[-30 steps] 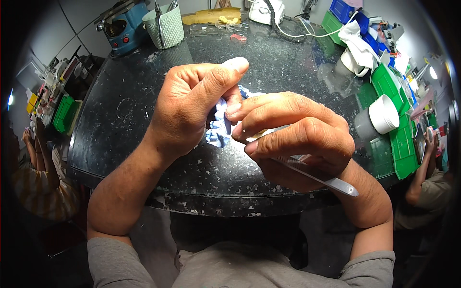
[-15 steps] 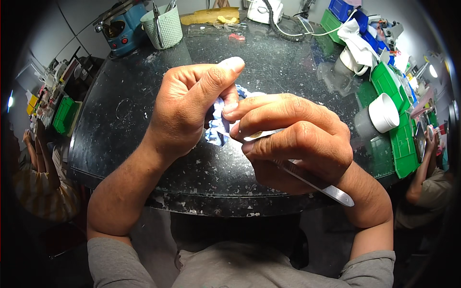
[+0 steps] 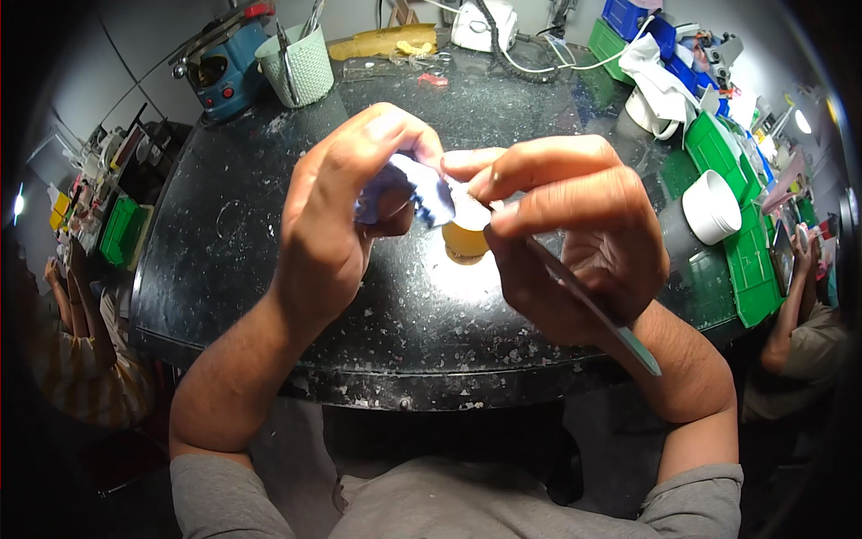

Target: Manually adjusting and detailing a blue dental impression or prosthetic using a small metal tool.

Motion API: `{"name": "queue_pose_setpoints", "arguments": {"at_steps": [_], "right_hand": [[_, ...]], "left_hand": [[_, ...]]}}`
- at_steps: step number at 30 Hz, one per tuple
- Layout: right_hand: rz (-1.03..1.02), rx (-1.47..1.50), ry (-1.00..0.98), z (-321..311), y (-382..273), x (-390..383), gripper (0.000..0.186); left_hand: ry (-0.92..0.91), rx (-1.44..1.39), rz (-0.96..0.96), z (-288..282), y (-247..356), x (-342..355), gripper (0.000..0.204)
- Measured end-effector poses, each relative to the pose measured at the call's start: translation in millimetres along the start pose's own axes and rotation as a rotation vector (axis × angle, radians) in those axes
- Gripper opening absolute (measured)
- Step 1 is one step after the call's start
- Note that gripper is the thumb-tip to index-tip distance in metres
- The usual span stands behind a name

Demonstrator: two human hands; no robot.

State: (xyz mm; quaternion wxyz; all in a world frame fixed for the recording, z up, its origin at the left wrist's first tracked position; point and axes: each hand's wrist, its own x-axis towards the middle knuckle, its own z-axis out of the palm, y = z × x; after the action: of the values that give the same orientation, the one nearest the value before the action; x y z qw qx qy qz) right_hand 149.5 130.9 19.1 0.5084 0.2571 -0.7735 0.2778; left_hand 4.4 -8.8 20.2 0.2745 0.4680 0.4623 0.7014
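Both hands are raised over the dark table, their fingertips meeting near the middle. My left hand (image 3: 328, 193) is closed around a pale blue, knobbly curved piece (image 3: 431, 193) that looks like a dental model; its fingers hide part of it. In my right hand (image 3: 575, 234) is a slim flat metal hand tool (image 3: 597, 310), its rounded end pointing down toward my right forearm. The tool's other end is hidden by the fingers near the piece. Below and between the hands, a small yellow round container (image 3: 465, 240) stands in a bright patch of light.
A blue machine (image 3: 229, 76) and a pale green basket of tools (image 3: 301, 67) stand at the back left. Yellow sheet material (image 3: 377, 45) and a white device (image 3: 485, 27) lie along the back. White cup (image 3: 711, 207) and green trays (image 3: 754, 278) line the right. Other people sit on both sides.
My left hand has turned, showing more of the blue piece's surface. My right hand's fingers have lifted and spread somewhat, still holding the tool. The yellow container now shows between the hands.
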Motion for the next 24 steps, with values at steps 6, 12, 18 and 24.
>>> {"name": "queue_pose_setpoints", "arguments": {"at_steps": [6, 12, 18, 24], "right_hand": [[0.109, -0.099, 0.049, -13, 0, 1, 0.027], [0.116, -0.063, 0.21, -12, 4, -1, 0.027], [0.068, -0.045, 0.048, -16, 4, 1, 0.027], [0.092, -0.051, 0.041, -16, 4, 0, 0.027]], "left_hand": [[-0.012, -0.008, 0.122, 15, -3, -2, 0.036], [-0.067, 0.045, 0.221, 14, -9, -2, 0.04], [-0.086, 0.021, 0.232, 14, -10, -5, 0.042], [-0.085, -0.007, 0.232, 15, -10, -4, 0.042]]}}
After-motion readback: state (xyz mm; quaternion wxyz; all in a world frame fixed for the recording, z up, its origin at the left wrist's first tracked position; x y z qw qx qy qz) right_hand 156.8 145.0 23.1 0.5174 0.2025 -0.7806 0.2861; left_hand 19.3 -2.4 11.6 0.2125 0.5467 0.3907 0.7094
